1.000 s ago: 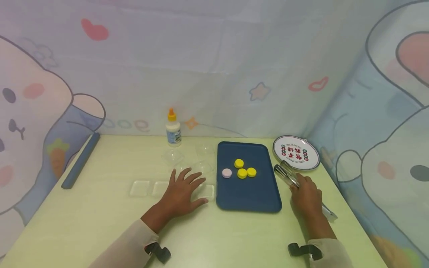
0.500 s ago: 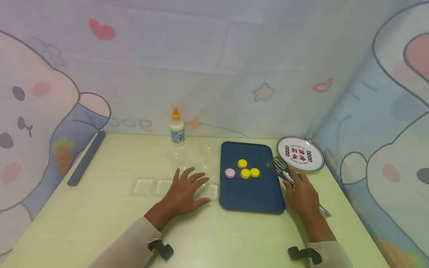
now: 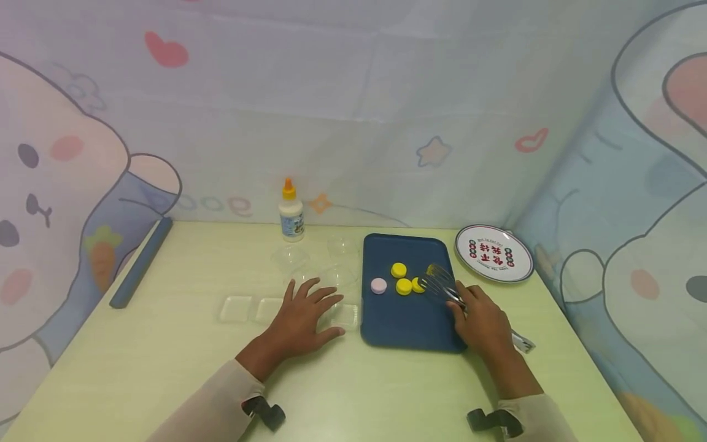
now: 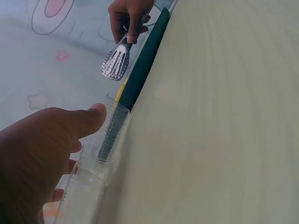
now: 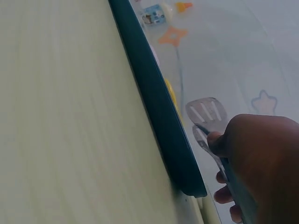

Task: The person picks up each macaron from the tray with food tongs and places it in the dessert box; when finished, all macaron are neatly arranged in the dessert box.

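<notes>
My right hand [image 3: 483, 319] grips metal food tongs [image 3: 442, 283], whose slotted ends hover over the right part of the blue tray [image 3: 409, 328]. In the right wrist view the slotted tong heads [image 5: 206, 114] stand apart above the tray's rim. Several yellow macaron-like rounds [image 3: 404, 286] and one pale pink round [image 3: 378, 285] lie on the tray; the tong ends overlap the rightmost yellow one. My left hand [image 3: 301, 322] is spread, fingers extended, over a row of clear plastic boxes [image 3: 345, 315] left of the tray. Its thumb is right at a box edge in the left wrist view.
Several clear domed lids [image 3: 290, 256] lie behind the left hand. A white glue bottle [image 3: 291, 220] with an orange tip stands at the back. At the back right is a printed plate [image 3: 494, 253]. A blue-grey bar [image 3: 142, 263] lies along the left table edge.
My right hand has moved left with the tongs, from beside the tray to over its yellow rounds. The left hand has stayed in place over the boxes; the whole view shifted slightly.
</notes>
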The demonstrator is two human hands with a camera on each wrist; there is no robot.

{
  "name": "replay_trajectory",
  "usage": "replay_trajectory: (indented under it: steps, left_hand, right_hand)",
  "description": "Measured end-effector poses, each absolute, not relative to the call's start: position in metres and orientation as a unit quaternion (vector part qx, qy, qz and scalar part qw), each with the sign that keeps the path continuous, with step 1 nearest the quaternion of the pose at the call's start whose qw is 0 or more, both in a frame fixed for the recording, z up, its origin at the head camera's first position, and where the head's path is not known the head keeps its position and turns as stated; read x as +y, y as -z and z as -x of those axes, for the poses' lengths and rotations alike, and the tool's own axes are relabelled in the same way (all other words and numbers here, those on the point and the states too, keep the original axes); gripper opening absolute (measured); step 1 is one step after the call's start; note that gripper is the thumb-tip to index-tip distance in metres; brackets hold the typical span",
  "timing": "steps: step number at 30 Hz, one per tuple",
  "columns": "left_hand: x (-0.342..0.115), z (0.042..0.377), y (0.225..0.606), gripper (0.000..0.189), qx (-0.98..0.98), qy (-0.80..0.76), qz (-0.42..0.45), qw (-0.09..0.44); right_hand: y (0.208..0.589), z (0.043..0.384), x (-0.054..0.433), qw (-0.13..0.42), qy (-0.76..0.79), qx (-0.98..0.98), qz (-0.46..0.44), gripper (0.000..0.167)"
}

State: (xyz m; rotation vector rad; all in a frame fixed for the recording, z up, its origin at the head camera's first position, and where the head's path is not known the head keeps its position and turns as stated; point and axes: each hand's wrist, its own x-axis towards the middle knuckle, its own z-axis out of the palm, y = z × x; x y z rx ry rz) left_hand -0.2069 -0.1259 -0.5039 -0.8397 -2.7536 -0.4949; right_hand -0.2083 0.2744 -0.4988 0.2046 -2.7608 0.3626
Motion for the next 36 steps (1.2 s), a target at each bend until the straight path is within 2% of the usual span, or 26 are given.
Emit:
replay_trajectory:
  steps: [13, 36]
  left_hand:
    - [-0.1265, 0.2072, 0.5065, 0.063, -0.937, 0.166, 0.286, 0.114]
    - [-0.1256, 0.2070, 0.5043, 0.063, -0.937, 0.168, 0.281, 0.118]
  right_hand:
    - [0.5017, 0.2060, 0.2699, 0.177, -0.134, -0.970, -0.101, 0.052]
    - [0.5059, 0.2079, 0.2722, 0.183, -0.126, -0.972, -0.082, 0.051]
